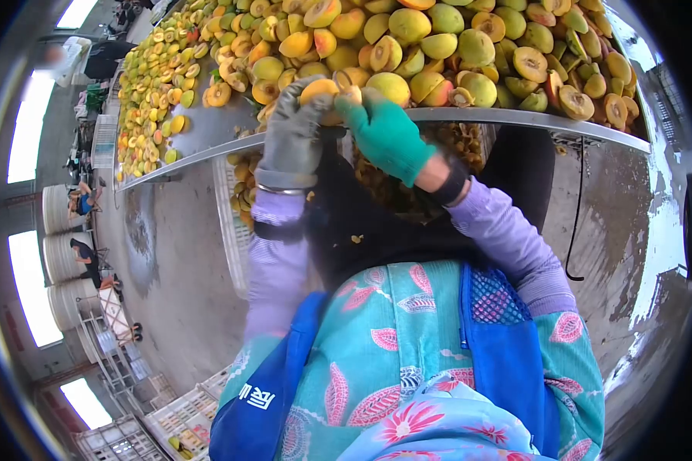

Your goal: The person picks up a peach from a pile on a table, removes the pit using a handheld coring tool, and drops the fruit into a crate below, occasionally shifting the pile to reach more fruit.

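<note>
Over the near edge of a metal table (469,115) heaped with halved yellow-orange fruit (477,48), my two hands meet. My left hand (294,131), in a grey glove, is closed around a yellow-orange fruit (319,91). Just right of it, my right hand (384,132), in a green glove, pinches at a small pale piece (350,95) against that fruit; whether this is a pit, flesh or a tool tip is too small to tell. A metal band circles my left wrist and a black band my right wrist.
Below the table edge, a white crate (237,230) holds fruit, with brown scraps (461,142) beside it. A black hooked rod (579,207) hangs at the right. Crates (181,415) stand at lower left. People (86,198) sit near large round tubs (58,209) at far left.
</note>
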`<state>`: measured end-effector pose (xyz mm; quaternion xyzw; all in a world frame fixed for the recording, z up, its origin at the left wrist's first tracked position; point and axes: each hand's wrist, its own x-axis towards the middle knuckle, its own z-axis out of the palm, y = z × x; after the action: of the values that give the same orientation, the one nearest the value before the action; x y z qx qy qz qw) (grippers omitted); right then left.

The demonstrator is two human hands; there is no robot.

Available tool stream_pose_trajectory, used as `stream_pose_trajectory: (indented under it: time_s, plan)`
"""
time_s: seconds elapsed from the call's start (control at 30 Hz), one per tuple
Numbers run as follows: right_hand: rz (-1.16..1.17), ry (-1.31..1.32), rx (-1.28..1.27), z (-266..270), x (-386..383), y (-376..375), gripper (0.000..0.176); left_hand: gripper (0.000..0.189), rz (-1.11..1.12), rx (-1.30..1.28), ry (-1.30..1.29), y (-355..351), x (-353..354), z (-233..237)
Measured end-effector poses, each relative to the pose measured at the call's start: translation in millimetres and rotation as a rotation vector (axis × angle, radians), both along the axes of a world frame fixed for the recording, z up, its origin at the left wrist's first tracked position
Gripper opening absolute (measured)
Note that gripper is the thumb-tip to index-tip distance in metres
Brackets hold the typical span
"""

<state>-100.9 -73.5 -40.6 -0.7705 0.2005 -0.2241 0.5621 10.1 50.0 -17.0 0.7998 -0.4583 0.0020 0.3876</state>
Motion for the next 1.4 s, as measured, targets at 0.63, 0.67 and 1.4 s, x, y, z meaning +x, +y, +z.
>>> stream_pose_trajectory:
  time_s: [0.63,0.67,1.4]
  plan:
    - [0.027,0.061,0.06,-17.9,-46.6,27.7,0.035,0.033,-0.037,-0.573,1.126,-27.2,-47.8,-7.2]
    - [0.025,0.049,0.113,-21.1,-44.5,27.1,0.035,0.033,-0.007,-0.525,0.885,-29.5,-44.3,-14.5]
    - [0.136,0.05,0.893,24.5,-44.9,36.3,0.035,0.035,0.055,-0.264,0.967,-46.9,-42.8,5.4]
